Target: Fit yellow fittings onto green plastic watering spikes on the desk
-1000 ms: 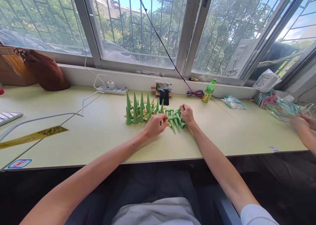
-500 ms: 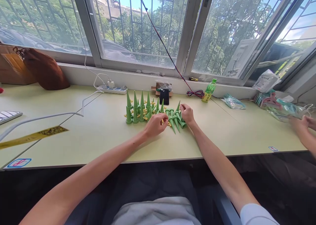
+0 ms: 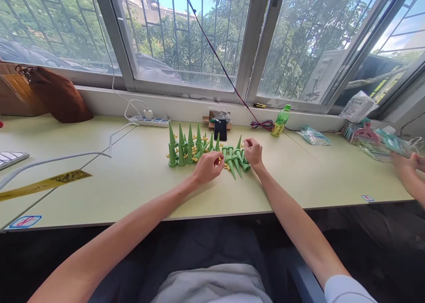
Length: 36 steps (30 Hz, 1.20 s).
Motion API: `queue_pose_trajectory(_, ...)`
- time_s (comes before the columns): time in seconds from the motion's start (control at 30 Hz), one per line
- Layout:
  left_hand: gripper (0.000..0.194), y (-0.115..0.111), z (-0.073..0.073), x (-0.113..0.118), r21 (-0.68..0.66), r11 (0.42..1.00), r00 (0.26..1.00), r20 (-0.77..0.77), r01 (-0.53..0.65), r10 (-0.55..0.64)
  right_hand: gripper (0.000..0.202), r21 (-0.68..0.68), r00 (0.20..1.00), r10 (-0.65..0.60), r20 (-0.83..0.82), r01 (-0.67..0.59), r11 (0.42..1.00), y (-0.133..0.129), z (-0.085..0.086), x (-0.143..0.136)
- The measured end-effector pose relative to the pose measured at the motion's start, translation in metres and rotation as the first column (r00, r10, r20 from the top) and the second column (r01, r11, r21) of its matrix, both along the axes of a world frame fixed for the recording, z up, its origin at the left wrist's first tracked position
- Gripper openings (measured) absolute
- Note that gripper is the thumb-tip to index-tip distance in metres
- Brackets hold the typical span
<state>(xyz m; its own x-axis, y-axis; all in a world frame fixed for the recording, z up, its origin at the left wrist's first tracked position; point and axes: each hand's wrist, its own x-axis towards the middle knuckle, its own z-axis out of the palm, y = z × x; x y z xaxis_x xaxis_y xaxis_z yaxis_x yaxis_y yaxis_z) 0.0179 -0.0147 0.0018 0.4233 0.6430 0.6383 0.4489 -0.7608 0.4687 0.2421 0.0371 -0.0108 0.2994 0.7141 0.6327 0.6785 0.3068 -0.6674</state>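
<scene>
Green cone-shaped plastic spikes (image 3: pixel 172 154) stand upright in rows on the table, with small yellow parts (image 3: pixel 195 159) among them. To their right, more green spikes (image 3: pixel 236 166) lie on their sides in a loose group, one pointing up. My left hand (image 3: pixel 209 166) rests at the front of the spikes, fingers curled together; whatever they hold is hidden. Just right of the lying spikes, my right hand (image 3: pixel 253 153) is raised a little with thumb and fingers pinched. Anything in that pinch is too small to make out.
Behind the spikes lies a black phone (image 3: pixel 220 130) by a small box. A green drink bottle (image 3: pixel 281 121) and bundled cable (image 3: pixel 262 125) stand further right. A power strip (image 3: pixel 151 122) sits back left. Another person's hands (image 3: pixel 407 163) handle plastic bags at the far right.
My right hand has shifted very slightly right. My left hand stays almost in place. The other person's hands have moved a little. The camera view has tilted slightly.
</scene>
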Motion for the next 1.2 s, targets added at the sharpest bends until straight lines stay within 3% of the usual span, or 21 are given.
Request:
queue_pose_trajectory(0.17, 0.030, -0.001, -0.002, 0.000, -0.043, 0.999, 0.991, -0.132, 0.001, -0.006, 0.024, 0.005, 1.000, 0.019, 0.017, -0.019, 1.000, -0.001, 0.001, -0.003)
queue_pose_trajectory(0.37, 0.029, -0.002, -0.005, 0.000, -0.092, 0.988, 0.968, -0.205, 0.128, -0.144, 0.025, 0.019, 0.999, 0.026, 0.030, -0.027, 0.999, -0.001, -0.002, -0.005)
queue_pose_trajectory(0.53, 0.029, -0.003, -0.004, -0.001, -0.105, 0.981, 0.950, -0.250, 0.163, -0.185, 0.025, -0.006, 0.998, 0.033, 0.055, -0.033, 0.999, -0.002, -0.001, -0.007)
queue_pose_trajectory(0.73, 0.028, -0.006, -0.004, -0.001, -0.066, 0.976, 0.941, -0.259, 0.209, -0.219, 0.024, -0.020, 0.985, 0.064, 0.160, -0.062, 0.998, -0.009, 0.002, -0.014)
queue_pose_trajectory(1.0, 0.026, -0.012, -0.013, 0.002, 0.088, 0.956, 0.901, -0.367, 0.280, -0.230, 0.026, 0.094, 0.916, 0.106, 0.388, -0.153, 0.984, -0.033, 0.022, -0.040)
queue_pose_trajectory(1.13, 0.025, -0.015, -0.016, 0.005, 0.152, 0.940, 0.893, -0.387, 0.307, -0.229, 0.020, -0.083, 0.882, 0.287, 0.373, -0.276, 0.957, -0.040, 0.033, -0.061)
queue_pose_trajectory(1.2, 0.024, -0.017, -0.016, 0.007, 0.163, 0.941, 0.894, -0.393, 0.297, -0.215, 0.019, -0.151, 0.851, 0.310, 0.424, -0.271, 0.951, -0.034, 0.037, -0.067)
